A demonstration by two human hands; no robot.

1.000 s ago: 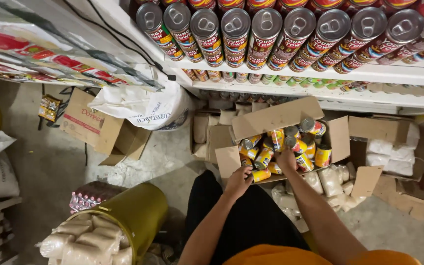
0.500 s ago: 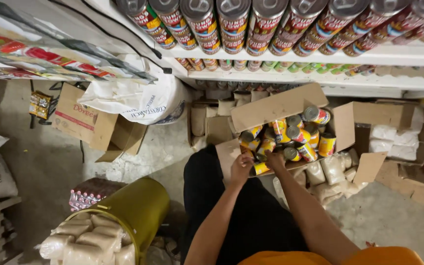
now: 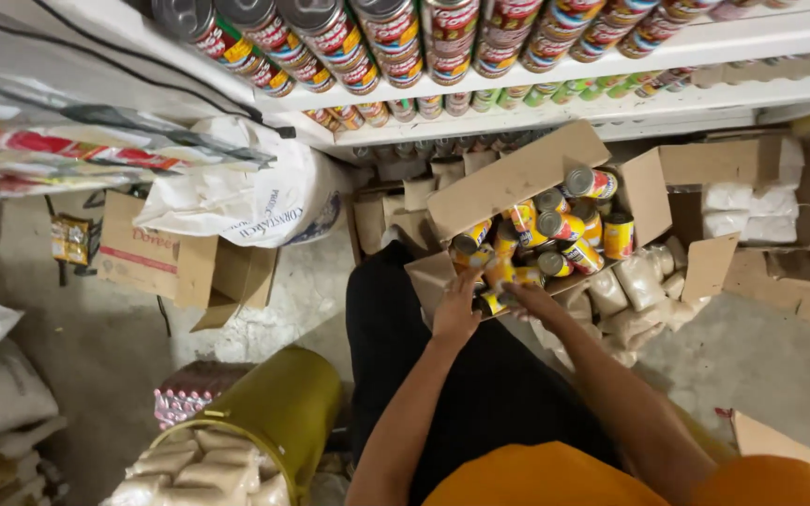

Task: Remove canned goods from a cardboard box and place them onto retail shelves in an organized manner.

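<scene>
View from the head, looking down; both hands reach into an open carton [image 3: 508, 183] of cans [image 3: 562, 225] set on the floor below the shelves [image 3: 705, 47]; left hand [image 3: 457, 309] at the carton's near edge, fingers curled over a yellow-labelled can [image 3: 491, 302] lying on its side at the near corner, the can just beyond and partly under the fingertips; right hand [image 3: 536, 300] just beside it, fingers bent round the same can or its neighbour from the right; whether either hand has a full grip cannot be told, since the fingers blur into the labels; the remaining cans lie tumbled behind the hands, some upright with grey lids showing, some tilted; carton flaps stand open on the far and right sides; further cans lie in rows on the shelves above; right of the carton, a second box [image 3: 733, 178] with white packets; between the two, pale bags [image 3: 630, 286] on the floor; left, a white sack [image 3: 246, 187] over a brown box [image 3: 157, 258]; near left, an olive bin [image 3: 278, 408] filled with pale bags
</scene>
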